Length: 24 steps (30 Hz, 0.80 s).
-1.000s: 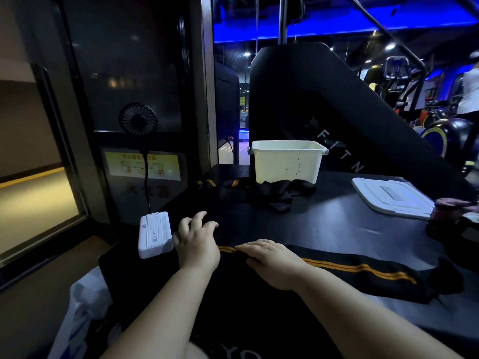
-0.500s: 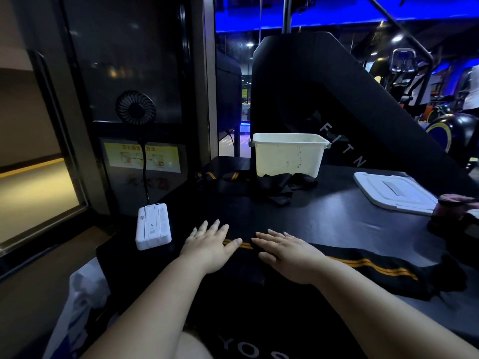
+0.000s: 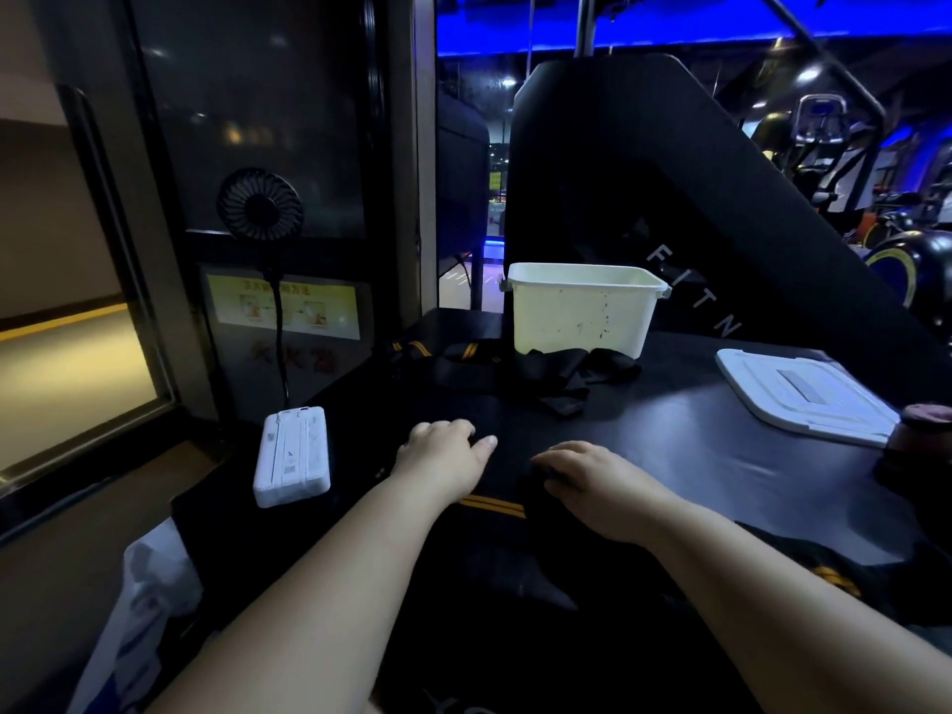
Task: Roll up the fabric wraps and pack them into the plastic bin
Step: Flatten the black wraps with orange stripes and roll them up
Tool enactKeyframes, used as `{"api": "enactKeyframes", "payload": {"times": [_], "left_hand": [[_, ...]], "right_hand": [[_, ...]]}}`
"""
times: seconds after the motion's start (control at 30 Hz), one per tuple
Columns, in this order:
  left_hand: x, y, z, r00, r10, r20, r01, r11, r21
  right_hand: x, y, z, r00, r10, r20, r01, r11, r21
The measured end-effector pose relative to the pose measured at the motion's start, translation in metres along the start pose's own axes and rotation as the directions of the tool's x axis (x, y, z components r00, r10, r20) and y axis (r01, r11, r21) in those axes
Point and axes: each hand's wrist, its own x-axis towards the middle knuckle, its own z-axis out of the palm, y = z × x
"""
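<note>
— How far along was it?
— Barely begun. Nearest, the right hand [image 3: 602, 487] curled its fingers over a bunched fold of the striped wrap [image 3: 492, 506] on the table [image 3: 669, 445]. The left hand [image 3: 443, 456] lay bent-fingered on it; whether it pinched, I couldn't tell. No finished roll showed.
— Counts?
— One wrap in hand. A dark tangle [image 3: 515, 363] of uncertain number lay against the one bin [image 3: 582, 311].
</note>
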Motion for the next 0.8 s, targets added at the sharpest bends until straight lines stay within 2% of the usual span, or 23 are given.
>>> {"api": "enactKeyframes", "payload": {"times": [0.33, 0.6, 0.8], "left_hand": [[0.094, 0.025, 0.010, 0.992, -0.114, -0.048, 0.111, 0.991, -0.070], [0.183, 0.026, 0.001, 0.960, -0.231, -0.161, 0.204, 0.964, -0.168], [0.229, 0.017, 0.009, 0.946, -0.267, -0.185, 0.219, 0.945, -0.244]], "right_hand": [[0.073, 0.034, -0.011, 0.992, 0.110, -0.063, -0.112, 0.994, -0.018], [0.144, 0.049, -0.019, 0.959, 0.075, -0.273, -0.093, 0.994, -0.054], [0.205, 0.054, -0.015, 0.979, 0.041, -0.200, -0.057, 0.996, -0.073]]}}
